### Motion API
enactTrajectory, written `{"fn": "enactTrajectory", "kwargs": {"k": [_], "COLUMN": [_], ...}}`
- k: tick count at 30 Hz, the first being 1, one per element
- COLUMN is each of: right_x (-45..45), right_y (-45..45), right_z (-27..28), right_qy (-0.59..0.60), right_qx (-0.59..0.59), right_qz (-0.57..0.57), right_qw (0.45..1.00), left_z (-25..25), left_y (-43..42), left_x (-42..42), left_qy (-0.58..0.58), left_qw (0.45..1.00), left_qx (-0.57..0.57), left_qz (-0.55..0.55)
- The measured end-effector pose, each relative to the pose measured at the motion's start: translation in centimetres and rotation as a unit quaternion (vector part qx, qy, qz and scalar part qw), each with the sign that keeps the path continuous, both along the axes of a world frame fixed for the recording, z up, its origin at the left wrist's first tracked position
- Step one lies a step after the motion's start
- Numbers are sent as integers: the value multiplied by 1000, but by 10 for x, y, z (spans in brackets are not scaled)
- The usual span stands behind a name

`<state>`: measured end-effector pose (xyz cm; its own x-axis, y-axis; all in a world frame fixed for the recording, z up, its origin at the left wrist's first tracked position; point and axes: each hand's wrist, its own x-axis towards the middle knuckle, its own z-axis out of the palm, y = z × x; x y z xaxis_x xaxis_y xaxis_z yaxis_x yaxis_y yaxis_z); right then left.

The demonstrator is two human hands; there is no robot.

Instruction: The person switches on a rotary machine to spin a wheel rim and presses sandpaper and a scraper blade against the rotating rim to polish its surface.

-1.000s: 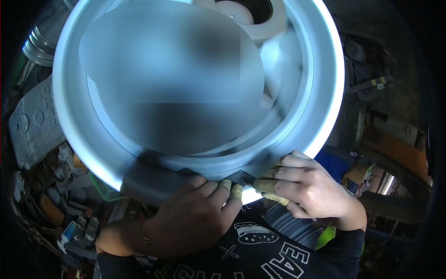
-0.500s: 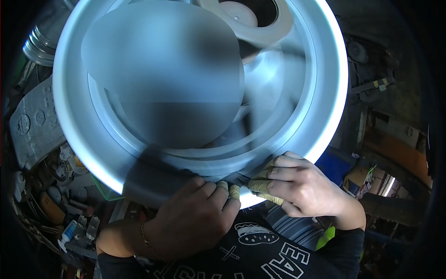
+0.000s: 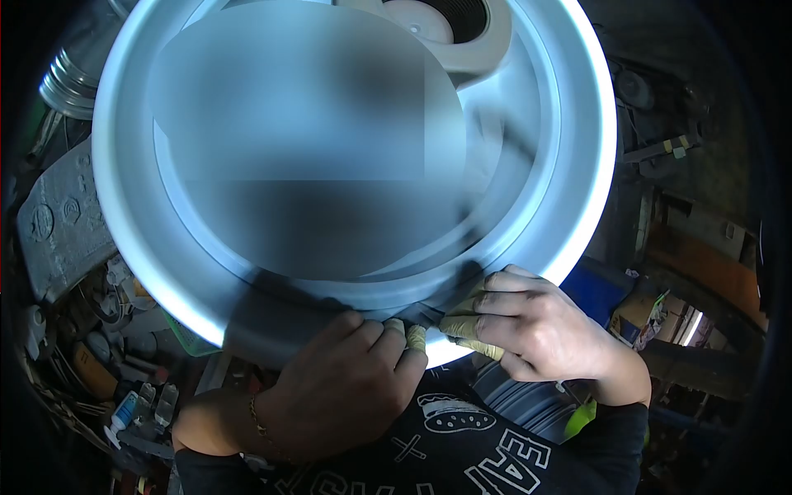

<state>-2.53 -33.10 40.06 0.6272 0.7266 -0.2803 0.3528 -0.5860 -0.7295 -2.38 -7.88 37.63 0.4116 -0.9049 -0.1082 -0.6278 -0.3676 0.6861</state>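
A large, shiny, round metal rim [image 3: 577, 148] fills the upper middle of the view, with a broad blurred patch over its inside. At its near edge, my left hand [image 3: 351, 384] has its fingers curled and pressed together, their tips wrapped in yellowish tape. My right hand [image 3: 540, 326] is closed in the same way just to the right, also with taped fingers. Both sets of fingertips meet close to a small dark piece at the rim's near edge. Shadow and the fingers hide what each hand grips.
A grey embossed plate [image 3: 66, 219] lies at the left, above a green basket [image 3: 191, 337] and a small white-and-blue tube [image 3: 124, 410]. On the right are a blue object [image 3: 596, 293] and an orange-brown panel [image 3: 697, 260]. Ridged dark rings [image 3: 528, 404] lie below the rim.
The spokes and shadows inside the rim show at different places. Both hands stay closed at the near edge; my right hand has shifted very slightly.
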Motion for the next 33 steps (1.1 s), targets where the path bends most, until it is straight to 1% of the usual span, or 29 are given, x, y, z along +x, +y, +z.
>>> {"fn": "enactTrajectory", "kwargs": {"k": [6, 9, 12, 14, 21, 24, 26, 30, 32, 33], "right_x": [0, 0, 1, -1, -4, -5, -9, -16, -20, -21], "right_y": [-2, -2, -3, -3, -3, -2, -3, -1, -8, -11], "right_z": [7, 9, 15, 16, 25, 32, 33, 39, 50, 57], "right_qy": [6, 0, 8, -2, -12, -16, -22, -50, -76, -100], "right_qx": [-5, -8, -14, -15, -32, -49, -57, -61, -52, -42], "right_qz": [5, -1, -1, -3, -1, 1, 1, -17, -38, -57], "right_qw": [1000, 1000, 1000, 1000, 999, 999, 998, 997, 995, 992], "left_z": [1, -2, 0, -1, -1, -4, -7, -6, -15, -14], "left_y": [0, 0, -1, -1, -3, -3, -3, -3, -4, 1], "left_x": [-2, -5, -5, -8, -9, -12, -13, -15, -18, -19], "left_qy": [26, 8, 25, 32, 28, 5, -15, -4, 15, 9], "left_qw": [1000, 1000, 1000, 999, 997, 997, 992, 991, 974, 974], "left_qx": [-1, -19, -18, -37, -64, -72, -110, -117, -201, -203], "left_qz": [-12, 6, 4, 20, 37, 38, 59, 59, 99, 99]}}
